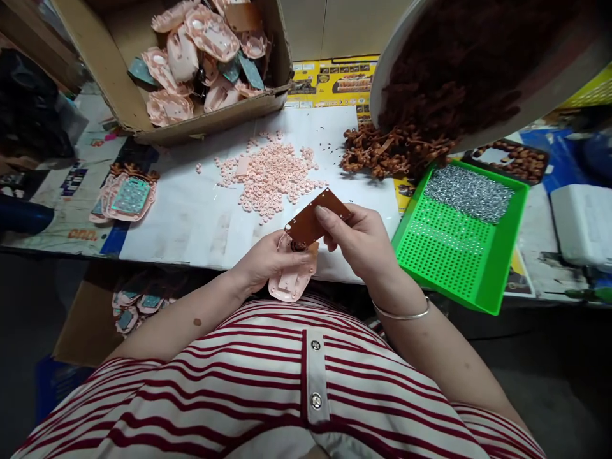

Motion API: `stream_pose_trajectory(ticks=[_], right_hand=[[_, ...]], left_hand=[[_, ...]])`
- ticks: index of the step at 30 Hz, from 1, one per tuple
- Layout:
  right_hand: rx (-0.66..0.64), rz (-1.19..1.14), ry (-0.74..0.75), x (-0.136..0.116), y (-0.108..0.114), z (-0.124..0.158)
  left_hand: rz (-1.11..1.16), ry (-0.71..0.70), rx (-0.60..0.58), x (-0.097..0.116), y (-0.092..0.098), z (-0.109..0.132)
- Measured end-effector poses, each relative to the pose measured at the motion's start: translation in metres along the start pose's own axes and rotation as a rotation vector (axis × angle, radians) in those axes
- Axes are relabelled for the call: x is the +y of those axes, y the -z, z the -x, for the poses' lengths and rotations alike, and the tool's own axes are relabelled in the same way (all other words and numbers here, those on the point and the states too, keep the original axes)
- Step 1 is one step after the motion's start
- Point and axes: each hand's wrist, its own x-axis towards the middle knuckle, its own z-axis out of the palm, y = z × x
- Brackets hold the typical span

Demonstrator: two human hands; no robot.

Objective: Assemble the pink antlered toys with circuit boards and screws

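Holding two parts close to the body at the near edge of the table, the person works over a white paper sheet. The left hand is curled, fingers closed around a pink plastic shell, which hangs just below the hand with its open side up. The right hand pinches a brown circuit board between thumb and forefinger, the other fingers loosely bent; the board is tilted and its lower end meets the top of the shell. A thin metal bangle sits on the right wrist.

Beyond the hands, a loose heap of small pink rings lies on the sheet. A cardboard box at the far left holds many more pink shells. Further left on the table is a short stack of shells fitted with green keypads. To the right, a green perforated tray carries a layer of small metal screws at its far end. A pile of brown rubber pieces lies behind it, beneath a large tilted bowl filled with the same.
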Motion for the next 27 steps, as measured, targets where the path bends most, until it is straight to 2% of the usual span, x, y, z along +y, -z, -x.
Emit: stream_pose_trajectory(ticks=[3, 7, 11, 14, 18, 20, 23, 27], right_hand=[[-0.059, 0.099, 0.068, -0.008, -0.005, 0.004], [-0.103, 0.243, 0.133, -0.017, -0.011, 0.010], [-0.027, 0.176, -0.015, -0.019, -0.012, 0.008], [-0.048, 0.028, -0.153, -0.019, -0.009, 0.007], [-0.026, -0.062, -0.216, -0.018, -0.001, 0.010], [0.003, -0.051, -0.177, -0.015, 0.004, 0.012], [0.031, 0.022, -0.036, -0.010, 0.011, 0.016], [-0.037, 0.123, 0.146, -0.005, 0.025, 0.020]], left_hand=[[-0.063, -0.038, 0.079, -0.002, -0.004, 0.000], [-0.106, -0.122, 0.120, 0.000, -0.012, 0.000], [-0.090, -0.176, 0.126, -0.001, -0.017, -0.002], [-0.140, -0.182, 0.167, -0.003, -0.018, -0.002], [-0.198, -0.181, 0.250, -0.003, -0.020, -0.002], [-0.209, -0.166, 0.276, -0.003, -0.021, -0.001], [-0.161, -0.121, 0.286, -0.001, -0.019, -0.001], [0.052, -0.015, 0.089, 0.003, -0.009, -0.001]])
